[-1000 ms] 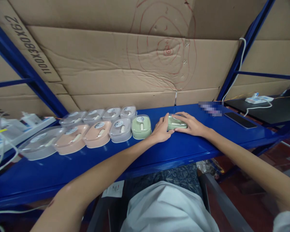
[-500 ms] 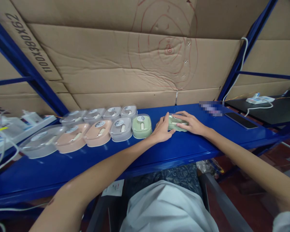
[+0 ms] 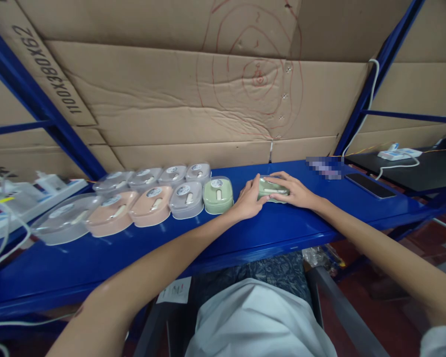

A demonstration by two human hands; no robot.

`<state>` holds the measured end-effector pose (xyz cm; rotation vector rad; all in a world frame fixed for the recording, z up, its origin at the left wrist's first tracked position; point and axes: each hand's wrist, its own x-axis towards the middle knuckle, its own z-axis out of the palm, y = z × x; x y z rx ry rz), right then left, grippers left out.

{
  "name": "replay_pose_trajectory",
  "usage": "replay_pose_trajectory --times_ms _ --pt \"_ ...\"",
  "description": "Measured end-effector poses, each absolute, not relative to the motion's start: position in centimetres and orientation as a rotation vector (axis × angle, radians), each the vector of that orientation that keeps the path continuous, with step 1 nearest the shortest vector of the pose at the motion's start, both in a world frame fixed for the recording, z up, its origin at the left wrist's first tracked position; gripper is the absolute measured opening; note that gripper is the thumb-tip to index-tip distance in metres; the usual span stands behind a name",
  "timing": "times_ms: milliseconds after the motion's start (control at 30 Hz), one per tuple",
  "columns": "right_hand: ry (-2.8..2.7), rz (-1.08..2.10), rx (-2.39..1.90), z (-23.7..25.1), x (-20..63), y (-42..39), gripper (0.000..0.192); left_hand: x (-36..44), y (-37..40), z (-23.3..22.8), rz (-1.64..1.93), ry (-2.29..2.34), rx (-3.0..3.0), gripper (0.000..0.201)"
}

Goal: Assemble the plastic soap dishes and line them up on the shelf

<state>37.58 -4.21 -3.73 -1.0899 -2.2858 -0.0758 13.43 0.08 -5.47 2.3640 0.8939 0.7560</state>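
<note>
Left hand (image 3: 248,201) and right hand (image 3: 293,191) cup the pale green lidded plastic box (image 3: 270,189) from nine and three o'clock, steadying it on the blue metal table (image 3: 282,228).

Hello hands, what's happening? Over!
Left hand and right hand both on green box, which sits on blue shelf. Another green box just left. Nothing blocking.

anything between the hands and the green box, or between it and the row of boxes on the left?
Nothing visible. The left hand and right hand are both on the green box. Between it and the nearest green box in the row there is only bare blue shelf and the left hand itself.
</note>
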Motion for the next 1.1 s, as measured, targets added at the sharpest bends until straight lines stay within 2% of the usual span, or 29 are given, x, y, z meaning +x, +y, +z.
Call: replay_pose_trajectory --times_ms 333,600,1100 --pt "-2.291 -0.076 -1.081 -3.8 37.6 -4.1 0.065 13.5 -0.4 -5.1 0.710 0.918 2.365 0.089" --pt "-2.240 -0.087 -1.085 -4.0 37.6 -3.8 0.066 13.7 -0.7 -5.5 0.740 0.873 2.412 0.074" --pt "-2.185 -0.116 -1.146 -4.0 37.2 -4.0 0.064 13.8 -2.5 -5.2 0.759 0.937 2.667 0.075"
